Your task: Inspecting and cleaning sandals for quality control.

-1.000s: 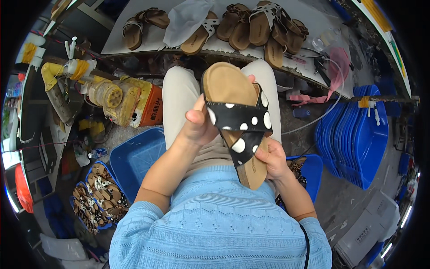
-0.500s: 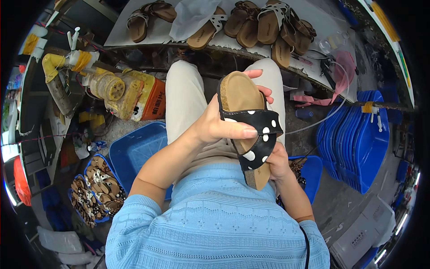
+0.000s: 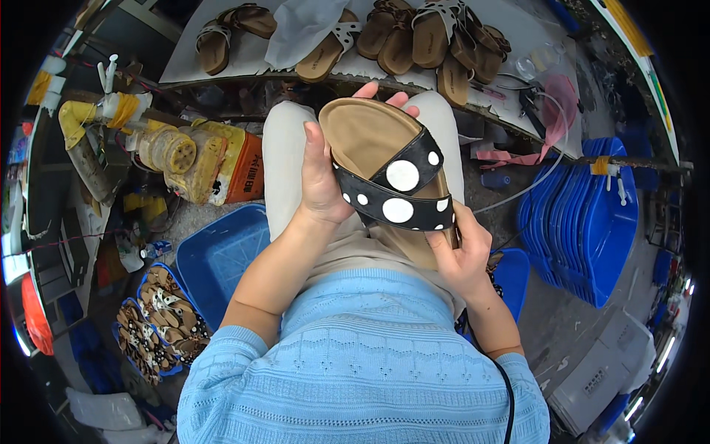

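A slide sandal [image 3: 366, 137] with a tan footbed and crossed black straps with white dots is held over my lap, its inside turned up. My left hand [image 3: 323, 189] cradles it, thumb along the left edge and fingertips showing past the far side; the palm beneath is hidden. At the right edge, near the strap ends, my right hand [image 3: 466, 251] pinches the sandal between thumb and fingers. Its lower end points toward my waist, partly covered by the straps and my right hand.
Several sandals [image 3: 322, 55] and a whitish plastic sheet [image 3: 303, 29] lie on the bench [image 3: 177, 63] ahead. A blue tub [image 3: 222, 244] and sandal-filled baskets [image 3: 166, 296] stand left, below a yellow-stained motor [image 3: 177, 152]. Stacked blue baskets [image 3: 614, 222] and pink cloth [image 3: 558, 111] are right.
The sandal has turned from edge-on to facing up, its top swinging left. My left thumb has moved off the straps to the side edge; my right hand now shows at the right edge.
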